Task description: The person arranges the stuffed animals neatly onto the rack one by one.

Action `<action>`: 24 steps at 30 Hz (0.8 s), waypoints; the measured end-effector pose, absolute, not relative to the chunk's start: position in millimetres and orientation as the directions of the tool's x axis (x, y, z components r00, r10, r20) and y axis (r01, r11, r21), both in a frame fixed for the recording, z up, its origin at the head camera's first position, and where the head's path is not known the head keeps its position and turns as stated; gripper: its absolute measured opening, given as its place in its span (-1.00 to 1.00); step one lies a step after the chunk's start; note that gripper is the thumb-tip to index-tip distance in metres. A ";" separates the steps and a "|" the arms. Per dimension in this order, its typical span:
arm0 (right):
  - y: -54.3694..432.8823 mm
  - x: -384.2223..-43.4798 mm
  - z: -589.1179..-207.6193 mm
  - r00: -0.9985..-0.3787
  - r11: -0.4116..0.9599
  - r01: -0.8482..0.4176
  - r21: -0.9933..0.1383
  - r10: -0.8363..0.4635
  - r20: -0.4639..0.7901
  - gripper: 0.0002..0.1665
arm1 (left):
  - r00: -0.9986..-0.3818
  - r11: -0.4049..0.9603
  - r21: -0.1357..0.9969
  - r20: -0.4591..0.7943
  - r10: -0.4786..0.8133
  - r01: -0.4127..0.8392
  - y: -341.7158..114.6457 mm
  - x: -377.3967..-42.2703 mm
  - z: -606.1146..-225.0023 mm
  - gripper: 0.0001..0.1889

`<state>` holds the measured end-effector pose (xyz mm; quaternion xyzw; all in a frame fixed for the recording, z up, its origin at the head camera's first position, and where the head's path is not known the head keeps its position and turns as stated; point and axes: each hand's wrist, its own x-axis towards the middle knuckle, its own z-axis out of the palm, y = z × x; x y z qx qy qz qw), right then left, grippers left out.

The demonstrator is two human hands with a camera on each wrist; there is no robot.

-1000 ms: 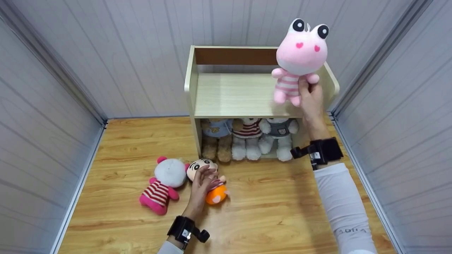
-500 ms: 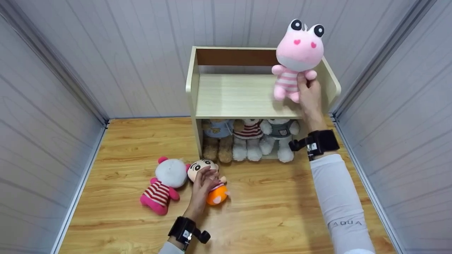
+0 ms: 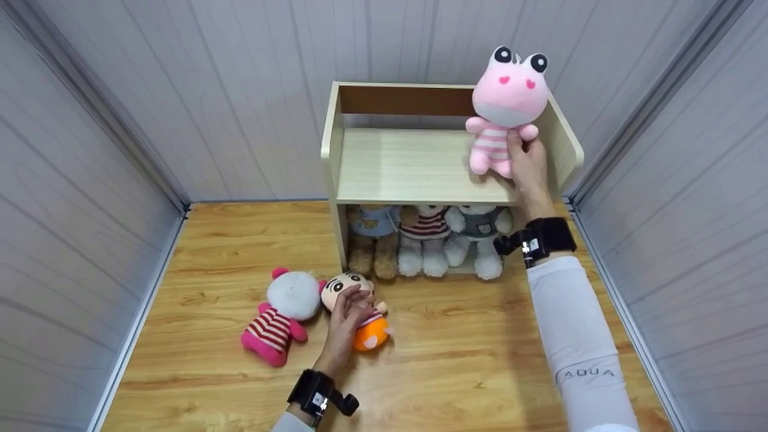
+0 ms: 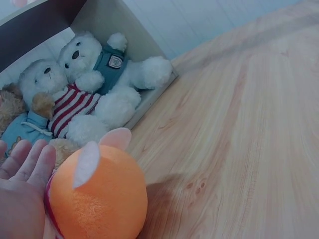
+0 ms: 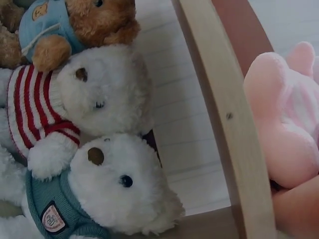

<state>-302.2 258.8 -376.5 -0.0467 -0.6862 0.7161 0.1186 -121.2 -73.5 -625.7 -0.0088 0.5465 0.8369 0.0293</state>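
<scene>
Your right hand [image 3: 530, 171] grips the pink frog plush [image 3: 509, 102] — long axis near upright, over the upper shelf [image 3: 408, 162], toward its right.

Qty: 6 plushies [image 3: 510, 99], 1 shelf [image 3: 408, 165], 2 hands [image 3: 529, 168]

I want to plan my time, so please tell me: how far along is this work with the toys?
Apparently done: three bears sit in the lower compartment. In hand: the right hand holds the pink frog at the upper shelf. Probably left: the doll under the left hand and the pink-eared toy, both on the floor.
</scene>
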 end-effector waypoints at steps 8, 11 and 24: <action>260.5 -311.9 -380.1 -0.964 -0.109 -0.112 -0.988 0.251 0.081 -0.42 | -0.999 -0.410 0.911 -0.032 0.039 -0.045 -72.2 -121.9 -624.9 -0.45; 261.8 -312.9 -379.1 -0.962 -0.043 -0.115 -0.992 0.255 0.101 -0.42 | -0.998 -0.408 0.911 -0.046 0.039 -0.058 -71.7 -121.8 -623.7 -0.45; 265.5 -318.2 -376.9 -0.965 -0.051 -0.092 -0.994 0.252 0.076 -0.42 | -0.998 -0.403 0.913 -0.053 0.039 -0.064 -71.9 -118.4 -622.3 -0.46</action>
